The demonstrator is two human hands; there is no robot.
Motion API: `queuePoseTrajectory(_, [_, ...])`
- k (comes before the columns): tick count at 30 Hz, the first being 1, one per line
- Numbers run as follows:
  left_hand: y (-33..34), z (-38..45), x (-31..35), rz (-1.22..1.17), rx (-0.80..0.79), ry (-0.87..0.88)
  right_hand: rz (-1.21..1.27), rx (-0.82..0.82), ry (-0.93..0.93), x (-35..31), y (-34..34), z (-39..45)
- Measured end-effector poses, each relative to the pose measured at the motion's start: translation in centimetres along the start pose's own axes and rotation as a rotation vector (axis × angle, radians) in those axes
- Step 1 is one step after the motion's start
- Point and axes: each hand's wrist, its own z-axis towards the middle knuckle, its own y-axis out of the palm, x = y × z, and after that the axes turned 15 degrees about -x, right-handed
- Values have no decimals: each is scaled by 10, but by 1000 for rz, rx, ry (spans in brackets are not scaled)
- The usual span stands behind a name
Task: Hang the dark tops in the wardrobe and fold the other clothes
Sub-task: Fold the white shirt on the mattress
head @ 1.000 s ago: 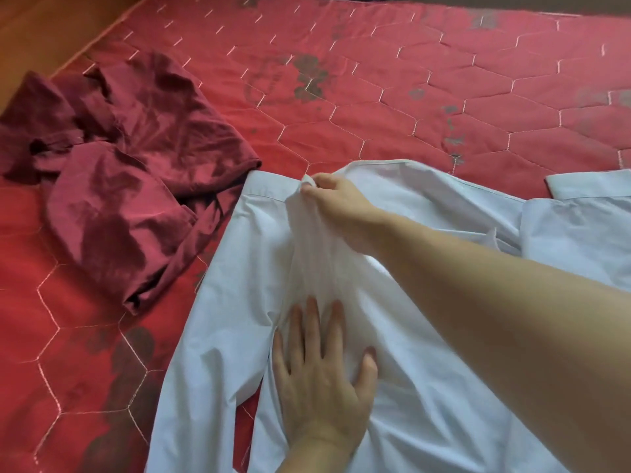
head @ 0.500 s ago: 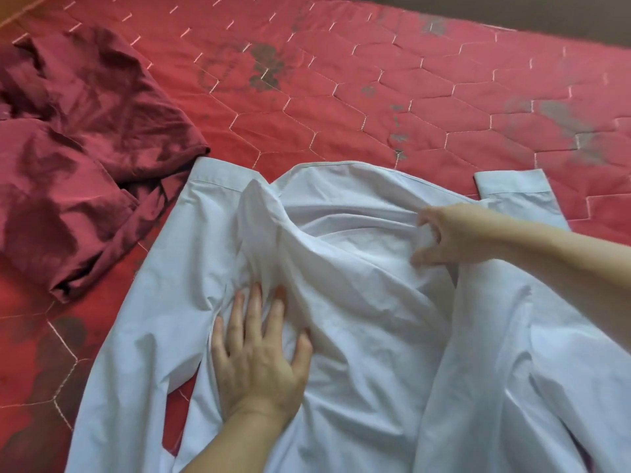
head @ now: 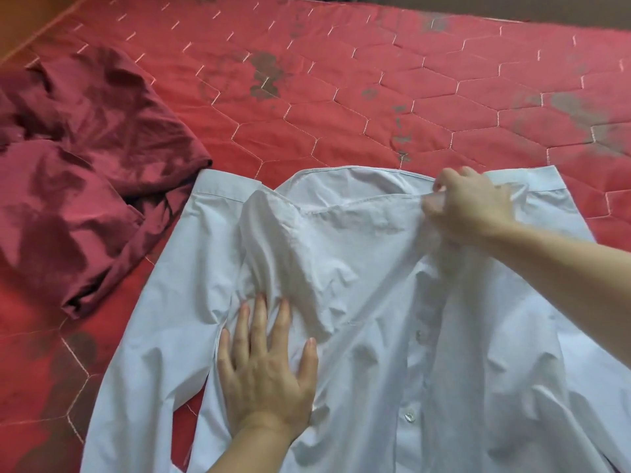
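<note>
The right hand (head: 467, 203) has crossed from the white shirt's (head: 358, 302) left edge to its far right shoulder, its grip pinching cloth there. The left hand (head: 266, 367) stays flat, fingers spread, pinning the shirt on the bed (head: 375, 97); folding is underway.

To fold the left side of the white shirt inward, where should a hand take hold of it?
Probably the left shoulder edge of the white shirt, pinched from the outer left: that edge lies flat and free beside the maroon garment. The left hand pressing mid-chest could anchor the fold.
</note>
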Motion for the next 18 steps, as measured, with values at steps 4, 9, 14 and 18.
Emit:
queuePoseTrajectory(4, [1, 0, 0, 6, -16, 0, -181, -7, -361, -56, 19, -6])
queuePoseTrajectory(9, [3, 3, -1, -26, -22, -36, -86, 124, -427, -113, 38, -15])
queuePoseTrajectory(14, [3, 9, 0, -82, -57, -134, 167, 322, -397, -80, 38, -59])
queuePoseTrajectory(18, [0, 17, 0, -152, -38, -185, 174, 398, -198, 3, 36, -117])
